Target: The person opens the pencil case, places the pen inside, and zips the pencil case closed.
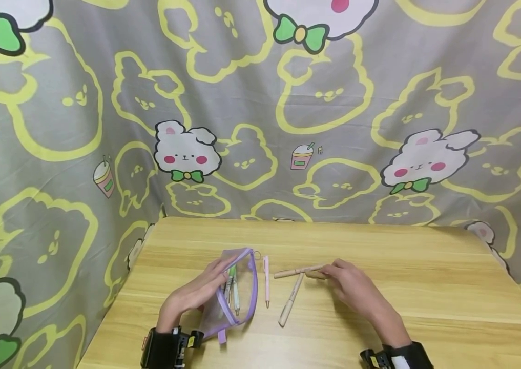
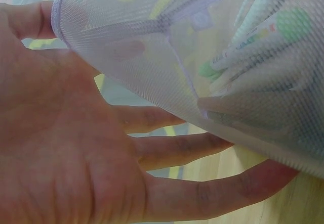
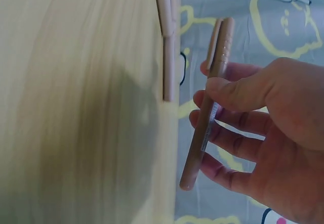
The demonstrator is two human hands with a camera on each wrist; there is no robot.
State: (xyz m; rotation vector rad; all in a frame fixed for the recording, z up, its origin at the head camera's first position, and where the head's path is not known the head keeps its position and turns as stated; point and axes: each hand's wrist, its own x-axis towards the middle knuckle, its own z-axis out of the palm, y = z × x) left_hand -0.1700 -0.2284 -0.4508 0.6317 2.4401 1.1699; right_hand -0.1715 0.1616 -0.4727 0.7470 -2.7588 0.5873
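A purple-trimmed mesh pencil case [image 1: 254,292] lies on the table with its zip open, a green-ended marker [image 2: 253,42] and several other pens inside. My left hand [image 1: 200,292] touches its left side, fingers [image 2: 177,148] spread and fairly straight, their tips partly hidden behind the mesh. My right hand [image 1: 357,289] pinches a beige capped pen [image 3: 205,113] between thumb and fingers, just above the table. Nearest to it are two more beige pens, one lying crosswise [image 1: 288,273] and one slanted [image 1: 291,302]. Between them and the case lies a pink pen [image 1: 267,282].
The wooden table [image 1: 426,287] carries the case and the loose pens. A grey curtain [image 1: 251,102] with cartoon bears hangs along its back and sides. A small ring [image 1: 257,254] sits by the case's far corner, and a purple tab [image 1: 222,336] sticks out at the near end.
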